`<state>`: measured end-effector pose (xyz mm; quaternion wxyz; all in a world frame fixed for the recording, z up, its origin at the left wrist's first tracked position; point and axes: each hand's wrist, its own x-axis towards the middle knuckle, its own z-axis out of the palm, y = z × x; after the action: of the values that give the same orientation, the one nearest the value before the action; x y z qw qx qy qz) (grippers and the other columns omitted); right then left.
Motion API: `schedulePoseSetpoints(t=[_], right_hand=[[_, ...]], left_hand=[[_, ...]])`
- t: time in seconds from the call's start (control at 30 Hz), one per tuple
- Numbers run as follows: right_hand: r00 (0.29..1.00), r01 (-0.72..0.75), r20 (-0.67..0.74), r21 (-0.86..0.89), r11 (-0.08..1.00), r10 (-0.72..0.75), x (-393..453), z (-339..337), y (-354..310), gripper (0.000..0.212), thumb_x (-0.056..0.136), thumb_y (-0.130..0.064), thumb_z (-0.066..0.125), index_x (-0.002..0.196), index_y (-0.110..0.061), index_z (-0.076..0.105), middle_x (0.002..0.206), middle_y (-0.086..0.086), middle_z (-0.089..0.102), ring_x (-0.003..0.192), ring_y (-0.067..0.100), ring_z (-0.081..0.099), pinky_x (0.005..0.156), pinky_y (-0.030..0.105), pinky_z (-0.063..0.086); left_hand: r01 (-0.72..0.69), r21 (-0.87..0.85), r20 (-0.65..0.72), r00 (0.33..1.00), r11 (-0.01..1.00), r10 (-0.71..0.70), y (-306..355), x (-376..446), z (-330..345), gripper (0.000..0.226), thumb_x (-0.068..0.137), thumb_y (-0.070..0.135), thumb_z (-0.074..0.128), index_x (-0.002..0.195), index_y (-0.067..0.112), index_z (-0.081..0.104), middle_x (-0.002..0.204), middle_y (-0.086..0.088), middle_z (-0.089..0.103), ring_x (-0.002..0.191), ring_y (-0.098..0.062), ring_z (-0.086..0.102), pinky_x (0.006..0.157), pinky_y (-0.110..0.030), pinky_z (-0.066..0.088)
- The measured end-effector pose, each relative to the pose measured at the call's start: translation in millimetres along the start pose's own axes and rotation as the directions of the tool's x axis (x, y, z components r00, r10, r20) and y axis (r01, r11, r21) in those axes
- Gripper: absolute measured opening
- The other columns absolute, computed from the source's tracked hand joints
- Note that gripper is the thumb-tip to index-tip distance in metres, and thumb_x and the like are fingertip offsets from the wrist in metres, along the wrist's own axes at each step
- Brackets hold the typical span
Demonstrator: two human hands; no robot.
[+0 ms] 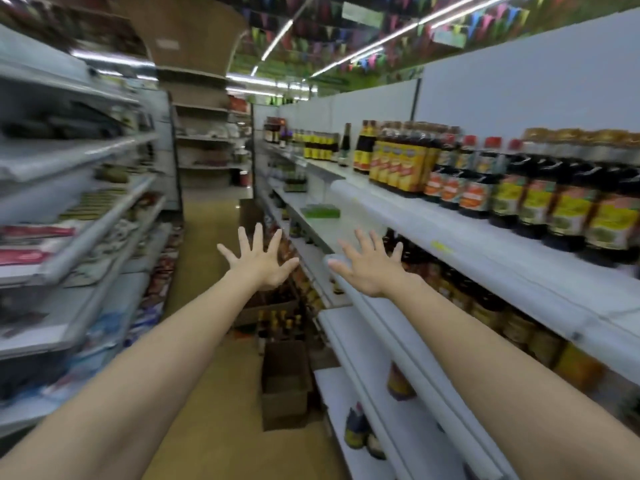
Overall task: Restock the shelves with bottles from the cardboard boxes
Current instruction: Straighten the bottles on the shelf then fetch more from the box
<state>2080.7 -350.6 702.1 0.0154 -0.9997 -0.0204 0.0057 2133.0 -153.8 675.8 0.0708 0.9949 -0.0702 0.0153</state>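
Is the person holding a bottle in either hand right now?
No, the left hand and the right hand are both spread open and empty.

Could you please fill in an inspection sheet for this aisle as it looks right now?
Surface: white shelves on the right, front edge bare.
Job's things: dark bottles in a row on the upper shelf; open cardboard box on the floor, contents unclear.
Clutter: green pack lying on a middle shelf.
Grippers: left hand and right hand both spread, holding nothing.
Cables: nothing seen.
Surroundings: blurred stocked shelves opposite; bunting overhead.
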Motion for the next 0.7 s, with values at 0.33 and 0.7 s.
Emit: schedulePoseSetpoints(t=[0.33, 0.7], right_hand=[[0.97, 0.239, 0.017, 0.052, 0.97, -0.241, 169, 91, -95, 0.069, 0.096, -0.064, 0.023, 0.154, -0.029, 0.01, 0.16, -0.001, -0.013, 0.147, 0.026, -0.01, 0.113, 0.061, 0.005], [0.934, 0.317, 0.101, 0.209, 0.925, -0.343, 372, 167, -129, 0.063, 0.098, -0.056, 0.031, 0.153, -0.03, 0.013, 0.158, 0.003, -0.001, 0.144, 0.031, 0.007, 0.113, 0.058, 0.015]], left_hand=[[0.269, 0.02, 0.09, 0.959, 0.963, -0.27, -120, 91, 71, 0.077, 0.089, 0.072, 0.018, 0.151, 0.033, -0.004, 0.158, -0.007, -0.02, 0.143, -0.035, -0.021, 0.107, -0.069, -0.006], [0.389, 0.032, 0.16, 0.907, 0.921, -0.389, -186, 243, 116, 0.085, 0.089, 0.067, 0.04, 0.153, 0.029, -0.001, 0.159, -0.004, -0.01, 0.145, -0.032, -0.01, 0.111, -0.066, 0.0]])
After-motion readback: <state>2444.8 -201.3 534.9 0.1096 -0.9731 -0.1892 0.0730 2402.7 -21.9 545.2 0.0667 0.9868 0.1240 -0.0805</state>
